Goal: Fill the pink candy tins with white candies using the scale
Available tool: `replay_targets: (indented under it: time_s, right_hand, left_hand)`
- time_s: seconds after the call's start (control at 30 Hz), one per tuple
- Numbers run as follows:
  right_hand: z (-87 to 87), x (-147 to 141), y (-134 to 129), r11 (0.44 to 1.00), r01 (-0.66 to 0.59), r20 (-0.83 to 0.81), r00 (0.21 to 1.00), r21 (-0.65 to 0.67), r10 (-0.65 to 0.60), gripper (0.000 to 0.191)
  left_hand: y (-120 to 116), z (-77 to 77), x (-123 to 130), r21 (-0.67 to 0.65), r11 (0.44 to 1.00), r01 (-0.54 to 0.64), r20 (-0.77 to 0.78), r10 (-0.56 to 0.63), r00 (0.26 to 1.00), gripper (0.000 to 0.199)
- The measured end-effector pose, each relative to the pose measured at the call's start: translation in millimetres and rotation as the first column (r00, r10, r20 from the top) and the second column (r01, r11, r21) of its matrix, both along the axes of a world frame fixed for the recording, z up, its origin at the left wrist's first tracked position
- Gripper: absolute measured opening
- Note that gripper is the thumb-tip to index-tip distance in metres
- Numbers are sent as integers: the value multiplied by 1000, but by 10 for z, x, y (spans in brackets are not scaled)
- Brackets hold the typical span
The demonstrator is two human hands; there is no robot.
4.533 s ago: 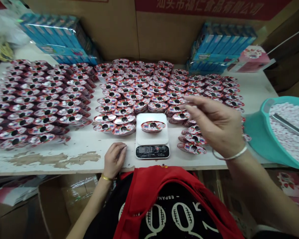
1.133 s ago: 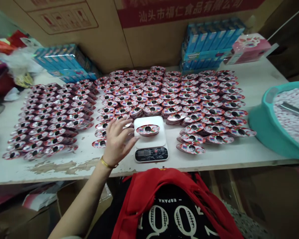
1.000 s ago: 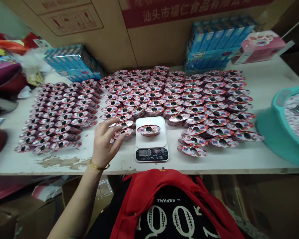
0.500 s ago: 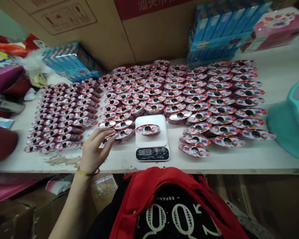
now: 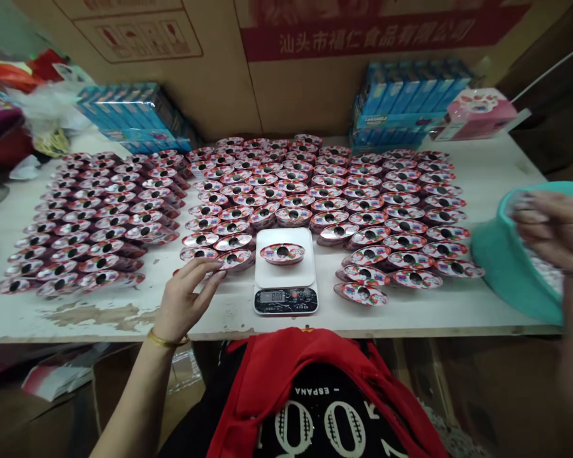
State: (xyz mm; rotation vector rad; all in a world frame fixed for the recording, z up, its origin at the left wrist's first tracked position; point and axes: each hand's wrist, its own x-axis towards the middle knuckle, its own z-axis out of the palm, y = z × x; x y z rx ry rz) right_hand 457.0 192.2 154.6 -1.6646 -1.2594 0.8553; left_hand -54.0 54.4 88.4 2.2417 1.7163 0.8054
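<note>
My left hand [image 5: 191, 294] rests at the near end of the packs left of the scale, thumb and fingers apart, partly covering one pack. Beside its fingertips stands a red-and-white oval-topped pack [image 5: 237, 259]. A similar pack [image 5: 281, 253], with a dark round hole in its top, stands on the white kitchen scale [image 5: 263, 277], whose display reads about 80.0. At the right, my right hand [image 5: 554, 226], blurred, is above the teal bucket [image 5: 494, 254]. Its fingers are curled closed; what they hold cannot be made out. Small whitish pieces show in the bucket.
Rows of similar packs [image 5: 401, 212] fill the table [image 5: 410, 312] behind and beside the scale. Blue boxes in wrap [image 5: 134, 114] stand at back left, more blue boxes [image 5: 405, 89] at back right beside a pink box [image 5: 482, 108]. A large carton [image 5: 296, 95] lies behind.
My right hand has come into view over the bucket. The camera view has shifted. My left hand stays by the packs, and the pack remains on the scale.
</note>
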Motion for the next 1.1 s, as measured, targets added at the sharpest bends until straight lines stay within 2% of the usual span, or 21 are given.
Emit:
replay_targets:
  time_s: [0.07,0.13,0.17,0.23,0.3,0.4,0.47,0.57,0.77,0.83,0.9,0.97,1.03,1.1]
  right_hand:
    - [-1,-433,-20,970,-162,-192,973,-182,126,33]
    - [-7,-1017,-91,901,-384,-361,884,-201,296,17]
    - [-15,-1322,-130,841,-498,-376,836,-211,400,15]
    - [-48,-1871,-191,709,-671,-302,737,-219,605,12]
    - [-102,-2276,-215,605,-766,-116,636,-217,763,7]
    - [-191,-2593,-211,537,-798,168,510,-274,843,8]
    - [-231,-2667,-211,519,-785,264,450,-339,853,9]
    - [-253,-2692,-228,499,-766,315,396,-405,863,15]
    - [-259,-2727,-225,508,-758,397,353,-409,847,21]
    - [-254,-2709,-203,520,-766,389,379,-377,840,17]
    - [-241,-2646,-177,539,-784,296,459,-309,838,12]
    - [-224,-2540,-156,563,-784,77,564,-261,822,6]
    - [-208,-2411,-146,587,-768,-205,637,-256,743,10]
    - [-197,-2288,-151,608,-744,-400,665,-277,631,19]
  left_hand:
    - [-13,-17,14,-9,1000,19,5,-19,1000,13]
    - [-32,-29,42,-16,999,42,11,-42,999,13]
    - [-45,-35,59,-17,999,51,14,-51,999,13]
    - [-81,-47,91,-21,998,61,19,-61,998,12]
    - [-126,-64,111,-20,998,57,26,-57,998,12]
    - [-197,-101,109,-27,999,35,39,-34,999,12]
    - [-235,-130,88,-44,999,25,55,-22,998,12]
    - [-263,-172,49,-62,998,12,78,-7,997,12]
    - [-220,-203,30,-59,998,4,86,1,996,13]
    - [-200,-200,34,-56,998,6,91,0,996,13]
    - [-188,-194,31,-53,999,-1,100,6,995,12]
    - [-182,-188,14,-53,999,-13,106,18,994,13]
    - [-177,-178,-11,-53,998,-29,108,35,994,13]
    - [-168,-164,-36,-55,998,-43,108,49,993,13]
